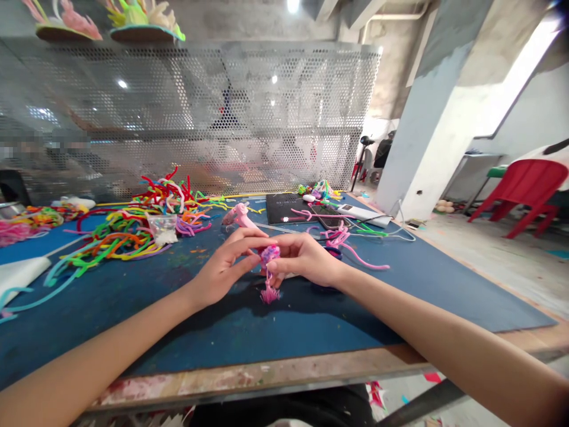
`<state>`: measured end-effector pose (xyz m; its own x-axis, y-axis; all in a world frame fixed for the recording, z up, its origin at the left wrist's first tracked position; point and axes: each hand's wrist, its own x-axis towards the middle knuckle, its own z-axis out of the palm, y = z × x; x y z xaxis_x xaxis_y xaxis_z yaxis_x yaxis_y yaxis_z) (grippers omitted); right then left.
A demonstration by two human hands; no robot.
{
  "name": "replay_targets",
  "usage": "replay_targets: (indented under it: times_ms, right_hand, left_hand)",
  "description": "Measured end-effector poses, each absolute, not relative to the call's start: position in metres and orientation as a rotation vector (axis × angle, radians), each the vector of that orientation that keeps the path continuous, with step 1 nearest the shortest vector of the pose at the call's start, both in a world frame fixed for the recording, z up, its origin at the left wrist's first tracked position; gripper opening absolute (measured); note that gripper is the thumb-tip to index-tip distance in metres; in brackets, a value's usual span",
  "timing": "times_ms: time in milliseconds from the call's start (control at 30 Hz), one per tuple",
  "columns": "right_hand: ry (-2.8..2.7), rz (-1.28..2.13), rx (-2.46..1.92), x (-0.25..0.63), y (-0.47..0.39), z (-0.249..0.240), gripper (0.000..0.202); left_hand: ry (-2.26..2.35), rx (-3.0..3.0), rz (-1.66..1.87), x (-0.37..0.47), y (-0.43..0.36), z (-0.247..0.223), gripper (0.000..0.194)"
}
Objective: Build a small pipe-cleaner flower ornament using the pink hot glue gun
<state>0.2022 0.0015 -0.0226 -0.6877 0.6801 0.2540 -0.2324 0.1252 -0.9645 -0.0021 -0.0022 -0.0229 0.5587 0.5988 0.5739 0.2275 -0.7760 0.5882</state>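
Observation:
My left hand and my right hand meet near the middle of the table, both pinching a small pink-and-purple fuzzy craft piece. From it a pink tassel hangs on a short stem, just above the blue mat. My fingers cover the upper and side parts of the piece. Just behind my left hand lies a pink tool that looks like a glue gun. Pink pipe cleaners lie behind my right hand, beside a dark blue ring-shaped item, partly hidden.
Heaps of coloured pipe cleaners spread over the left, with a clear bag of small white pieces. Toward the back are a black flat board, a white power strip and its cord. A perforated metal screen borders the far edge.

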Motion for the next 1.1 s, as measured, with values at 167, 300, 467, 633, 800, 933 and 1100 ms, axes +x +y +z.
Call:
replay_targets:
  times_ms: [167,300,467,633,800,933,1100]
  right_hand:
    - [-1.686,1.553,-0.497,0.201,-0.002,-0.019,0.031]
    - [-1.626,1.549,-0.548,0.198,-0.003,-0.019,0.036]
    - [-1.553,1.618,-0.597,0.196,-0.002,-0.023,0.042]
    - [-1.602,1.538,-0.598,0.198,-0.002,-0.024,0.034]
    - [-1.577,1.507,-0.594,0.198,-0.003,-0.021,0.038]
    - [-1.514,1.564,-0.61,0.196,-0.001,-0.021,0.034]
    - [-1.48,1.642,-0.64,0.195,0.003,-0.026,0.036]
  left_hand:
    - [0.601,2.306,1.112,0.004,-0.01,-0.023,0.033]
    - [0.618,2.198,1.066,0.007,-0.009,-0.03,0.056]
    - [0.683,2.171,1.009,0.003,-0.004,-0.034,0.053]
    - [0.695,2.174,1.001,0.003,-0.006,-0.03,0.052]
    - [0.73,2.028,1.067,0.009,-0.01,-0.027,0.063]
    - [0.834,1.952,1.122,0.009,-0.005,-0.025,0.042]
    - [0.983,1.9,1.104,0.005,0.0,-0.024,0.032]
